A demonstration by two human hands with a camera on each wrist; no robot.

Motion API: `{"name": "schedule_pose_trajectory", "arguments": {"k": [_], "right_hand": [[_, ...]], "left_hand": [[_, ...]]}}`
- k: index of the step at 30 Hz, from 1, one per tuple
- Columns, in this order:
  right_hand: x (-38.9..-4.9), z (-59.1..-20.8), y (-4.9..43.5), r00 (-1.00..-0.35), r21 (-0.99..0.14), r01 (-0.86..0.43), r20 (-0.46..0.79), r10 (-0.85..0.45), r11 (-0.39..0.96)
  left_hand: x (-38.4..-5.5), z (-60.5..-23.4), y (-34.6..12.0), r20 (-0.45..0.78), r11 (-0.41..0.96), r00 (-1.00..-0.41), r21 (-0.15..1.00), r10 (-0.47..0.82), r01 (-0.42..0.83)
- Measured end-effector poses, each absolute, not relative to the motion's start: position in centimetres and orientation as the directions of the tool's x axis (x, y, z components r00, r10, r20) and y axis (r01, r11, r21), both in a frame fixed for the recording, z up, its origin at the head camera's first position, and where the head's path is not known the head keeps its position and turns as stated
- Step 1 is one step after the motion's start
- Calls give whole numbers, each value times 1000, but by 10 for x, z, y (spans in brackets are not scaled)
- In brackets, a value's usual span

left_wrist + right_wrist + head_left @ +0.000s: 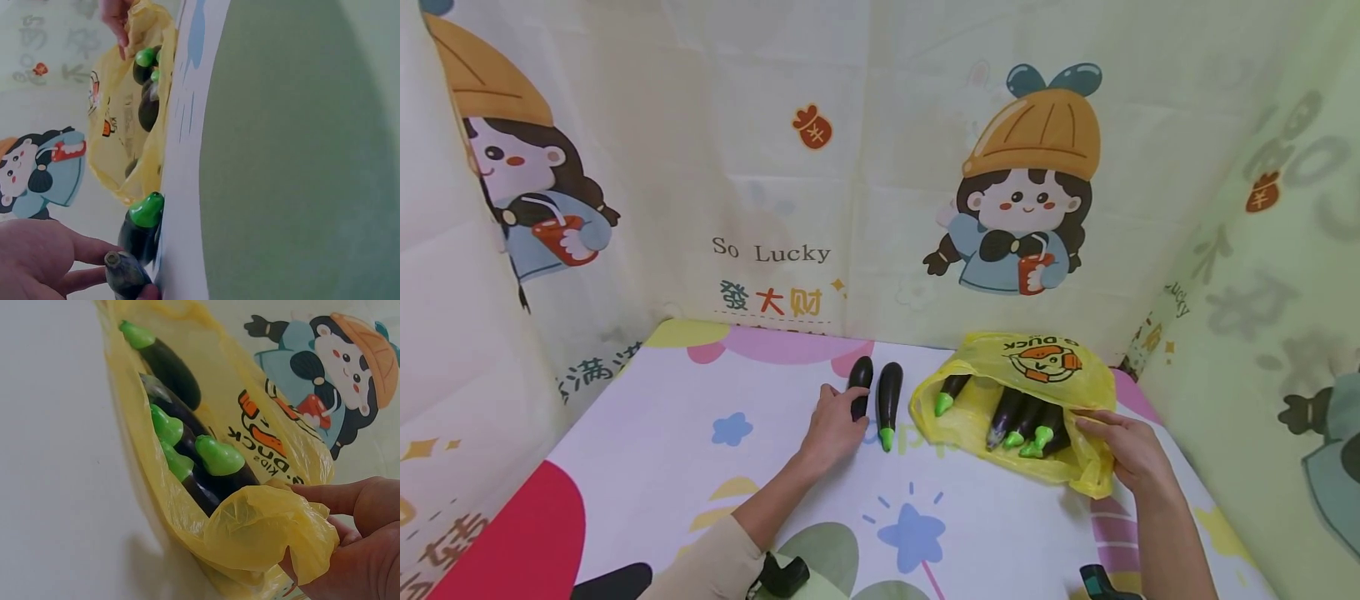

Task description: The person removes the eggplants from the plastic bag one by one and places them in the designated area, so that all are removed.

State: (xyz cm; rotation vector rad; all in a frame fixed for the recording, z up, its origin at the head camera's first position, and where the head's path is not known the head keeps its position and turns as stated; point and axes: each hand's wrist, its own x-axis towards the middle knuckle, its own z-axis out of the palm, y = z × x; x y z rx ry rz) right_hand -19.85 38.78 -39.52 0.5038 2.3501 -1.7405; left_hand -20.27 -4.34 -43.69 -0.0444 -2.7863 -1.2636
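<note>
On the table my left hand (833, 429) grips a dark eggplant (861, 385) whose stem end, in the left wrist view, looks dull rather than green. Just right of it lies a second eggplant (890, 396) with a bright green cap, apart from the hand. My right hand (1131, 454) pinches the edge of a yellow plastic bag (951, 417) at its right side. The bag's mouth gapes toward me. Several eggplants (169, 369) lie inside, most with green caps (220, 456) facing the opening; one has a dull end. The bag hides their far ends.
A printed cloth (775, 517) with stars and colored shapes covers the table. Patterned curtains (895, 167) stand behind and on both sides, close to the table's edges. Black straps or devices (786, 575) sit at the wrists.
</note>
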Motion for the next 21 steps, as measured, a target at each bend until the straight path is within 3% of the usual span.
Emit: {"name": "schedule_pose_trajectory", "arguments": {"k": [21], "right_hand": [[-198,-395,387,-927,-883,371,-332,176,287]], "left_hand": [[-205,-431,-38,97,667,-995,739,32,93]]}}
